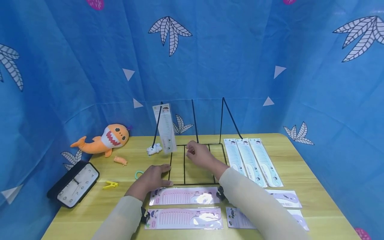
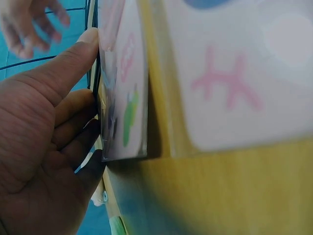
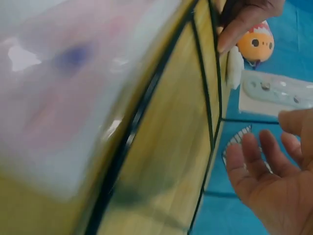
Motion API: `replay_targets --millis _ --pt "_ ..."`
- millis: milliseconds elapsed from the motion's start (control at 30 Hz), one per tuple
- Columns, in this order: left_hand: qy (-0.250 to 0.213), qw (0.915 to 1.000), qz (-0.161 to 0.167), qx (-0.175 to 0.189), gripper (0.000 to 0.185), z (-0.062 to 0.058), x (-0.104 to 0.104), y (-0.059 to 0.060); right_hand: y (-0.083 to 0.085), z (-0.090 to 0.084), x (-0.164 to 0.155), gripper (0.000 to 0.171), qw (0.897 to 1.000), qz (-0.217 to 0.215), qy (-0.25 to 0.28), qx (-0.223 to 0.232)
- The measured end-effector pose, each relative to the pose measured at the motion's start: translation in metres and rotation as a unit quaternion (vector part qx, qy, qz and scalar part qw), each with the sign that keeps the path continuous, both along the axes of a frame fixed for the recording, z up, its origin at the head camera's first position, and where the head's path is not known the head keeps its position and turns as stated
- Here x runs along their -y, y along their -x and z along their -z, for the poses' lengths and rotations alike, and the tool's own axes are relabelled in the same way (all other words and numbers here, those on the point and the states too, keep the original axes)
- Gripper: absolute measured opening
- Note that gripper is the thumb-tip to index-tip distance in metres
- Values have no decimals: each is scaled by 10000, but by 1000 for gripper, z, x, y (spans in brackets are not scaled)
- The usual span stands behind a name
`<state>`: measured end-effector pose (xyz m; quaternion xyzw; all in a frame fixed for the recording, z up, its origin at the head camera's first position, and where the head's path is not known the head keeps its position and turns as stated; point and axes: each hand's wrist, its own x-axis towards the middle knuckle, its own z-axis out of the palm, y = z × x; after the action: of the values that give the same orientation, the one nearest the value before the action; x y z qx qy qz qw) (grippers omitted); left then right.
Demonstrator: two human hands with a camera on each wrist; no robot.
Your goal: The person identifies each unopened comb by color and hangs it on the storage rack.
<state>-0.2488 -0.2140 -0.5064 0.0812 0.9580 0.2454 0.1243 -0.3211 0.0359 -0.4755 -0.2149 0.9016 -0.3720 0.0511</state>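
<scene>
A black wire display rack [image 1: 199, 184] stands on the table with upright rods at its back. One packaged pale green comb [image 1: 166, 128] hangs from its left rod. My left hand [image 1: 151, 180] rests at the rack's left front corner, thumb and fingers touching the wire. Above the rack's base, my right hand [image 1: 201, 155] holds nothing; its relaxed fingers show in the right wrist view. Two packaged pink combs, a nearer one [image 1: 184, 218] and a farther one [image 1: 184, 196], lie in front of the rack.
Three packaged blue-green combs [image 1: 246, 162] lie right of the rack. Packaged purple combs [image 1: 285, 199] lie partly under the right sleeve. On the left are an orange shark plush [image 1: 109, 138], a clock [image 1: 78, 185], a yellow clip [image 1: 110, 185] and a small white figure [image 1: 154, 149].
</scene>
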Motion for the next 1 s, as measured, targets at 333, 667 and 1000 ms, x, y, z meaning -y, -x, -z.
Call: replay_targets --millis 333,667,1000 --pt "-10 10000 -63 27 75 -2 -1 -1 -30 0 -131 25 9976 372 -574 -54" --pt "-55 10000 -70 36 75 -4 1 -4 -53 -10 -227 54 9781 1668 -1131 518" --pt "-97 9999 -89 22 74 -1 -1 -2 -56 7 -275 67 9516 2427 -1580 1026"
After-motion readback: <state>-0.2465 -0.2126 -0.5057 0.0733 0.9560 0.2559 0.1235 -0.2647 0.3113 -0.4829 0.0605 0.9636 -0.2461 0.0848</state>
